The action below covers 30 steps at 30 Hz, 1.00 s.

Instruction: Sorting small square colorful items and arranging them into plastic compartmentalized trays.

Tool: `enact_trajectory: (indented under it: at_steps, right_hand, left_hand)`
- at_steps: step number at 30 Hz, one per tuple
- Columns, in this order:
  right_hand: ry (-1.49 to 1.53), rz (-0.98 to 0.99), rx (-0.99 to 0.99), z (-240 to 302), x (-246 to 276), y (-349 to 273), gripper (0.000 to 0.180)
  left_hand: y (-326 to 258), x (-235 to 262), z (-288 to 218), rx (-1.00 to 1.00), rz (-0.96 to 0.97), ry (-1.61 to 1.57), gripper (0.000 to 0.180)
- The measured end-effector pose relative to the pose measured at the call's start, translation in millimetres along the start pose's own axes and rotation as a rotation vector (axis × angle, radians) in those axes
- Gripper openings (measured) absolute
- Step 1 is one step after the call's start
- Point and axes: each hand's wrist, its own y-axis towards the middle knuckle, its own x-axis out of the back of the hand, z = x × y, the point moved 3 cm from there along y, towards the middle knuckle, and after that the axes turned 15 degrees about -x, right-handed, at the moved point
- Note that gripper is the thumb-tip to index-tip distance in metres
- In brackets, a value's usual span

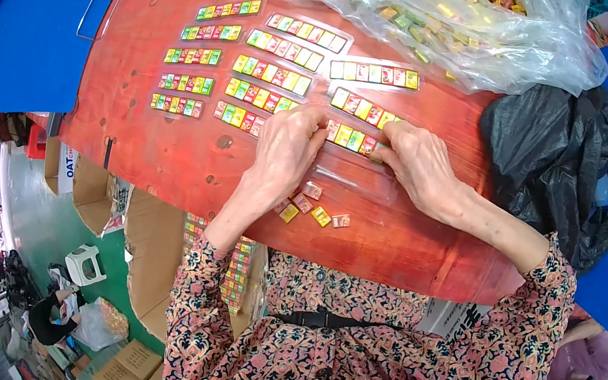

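A row of small, colourful rectangular pieces (353,139) in red, yellow, green and white lies between my two hands. My left hand (285,144) is closed, its thumb and fingers pinching the left end of this row. At the opposite end, my right hand (422,164) grips the row with thumb and forefinger. Just below is a clear plastic tray (356,184), its far part hidden under the row. Several loose pieces (321,215) lie scattered nearer to me. Above my hands another filled tray (364,108) rests on the red table (390,242).
Filled trays (270,73) stand in columns to the left. A big clear bag (423,27) of loose pieces spreads across the far side. Crumpled black plastic (553,156) sits at the right. Cardboard boxes (154,246) stand below the table's near left edge. Another person (581,357) is at lower right.
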Motion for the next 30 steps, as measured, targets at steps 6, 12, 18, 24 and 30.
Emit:
enact_trajectory:
  at_steps: [6, 12, 18, 24, 30]
  right_hand:
    - [-0.071, -0.09, 0.087, -3, -6, -4, 0.014]
    - [-0.117, -0.142, 0.072, -8, -4, -13, 0.008]
    - [-0.159, -0.109, 0.103, -12, -10, -12, 0.009]
    - [-0.093, -0.106, 0.095, -12, -6, -12, 0.011]
    - [0.615, 0.355, -0.294, -27, 2, 2, 0.049]
  left_hand:
    - [-1, -2, 0, 0.028, 0.008, -0.004, 0.011]
    - [-1, -2, 0, 0.074, 0.024, -0.068, 0.014]
    - [4, -3, 0, 0.113, 0.099, -0.001, 0.015]
    - [5, -3, -2, 0.058, 0.013, 0.141, 0.015]
    - [4, -8, -2, 0.056, -0.004, 0.121, 0.014]
